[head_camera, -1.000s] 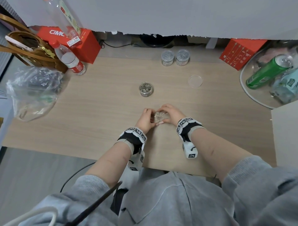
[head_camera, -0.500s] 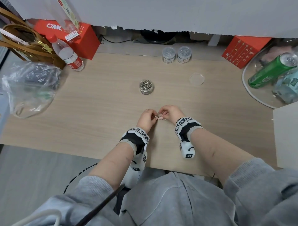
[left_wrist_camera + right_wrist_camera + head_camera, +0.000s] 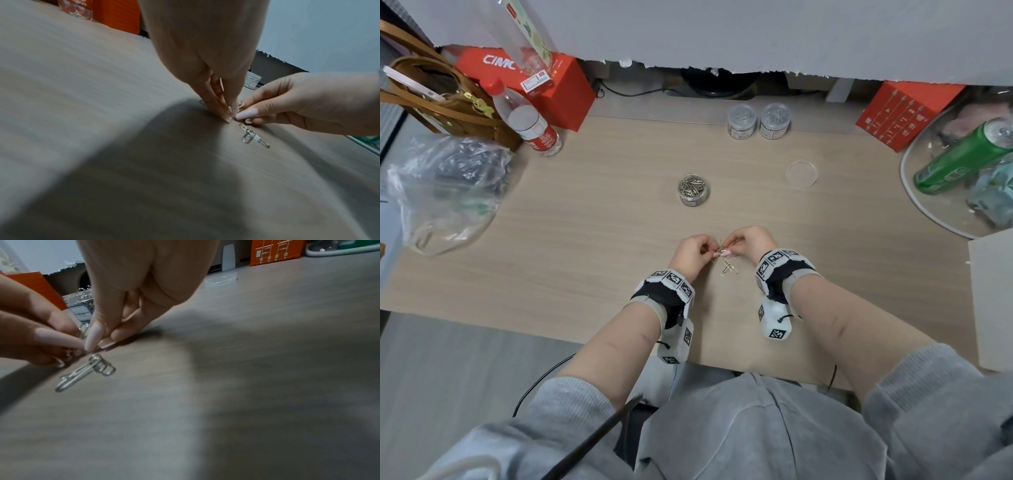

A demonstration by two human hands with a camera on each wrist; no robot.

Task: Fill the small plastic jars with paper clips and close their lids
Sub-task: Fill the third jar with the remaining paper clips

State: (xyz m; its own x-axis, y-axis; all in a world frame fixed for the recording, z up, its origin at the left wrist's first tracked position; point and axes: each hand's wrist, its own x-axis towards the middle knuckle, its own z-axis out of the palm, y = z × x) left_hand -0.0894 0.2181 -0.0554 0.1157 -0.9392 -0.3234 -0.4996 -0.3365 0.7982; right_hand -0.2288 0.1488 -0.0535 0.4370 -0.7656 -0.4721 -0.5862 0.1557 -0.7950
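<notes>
An open small plastic jar (image 3: 692, 190) full of paper clips stands mid-table. Its clear lid (image 3: 801, 173) lies to the right, also seen as the flat lid (image 3: 220, 280). Two closed jars (image 3: 741, 121) (image 3: 775, 120) stand at the back. My left hand (image 3: 695, 251) and right hand (image 3: 746, 241) meet near the front edge, both pinching a few paper clips (image 3: 722, 247) between fingertips. The pinched clips (image 3: 234, 107) (image 3: 83, 331) sit just above the wood. Two linked clips (image 3: 729, 268) (image 3: 254, 136) (image 3: 86, 371) lie on the table below the hands.
A water bottle (image 3: 524, 120), a red box (image 3: 534, 85), a brown bag (image 3: 441, 102) and a clear plastic bag (image 3: 445, 192) fill the left. A second red box (image 3: 904, 114) and a glass tray (image 3: 914, 198) with a green can (image 3: 962, 156) sit right.
Both hands have drawn closer to me and lifted slightly, gathering clips into a pinch. Two linked clips now lie uncovered on the table beneath them.
</notes>
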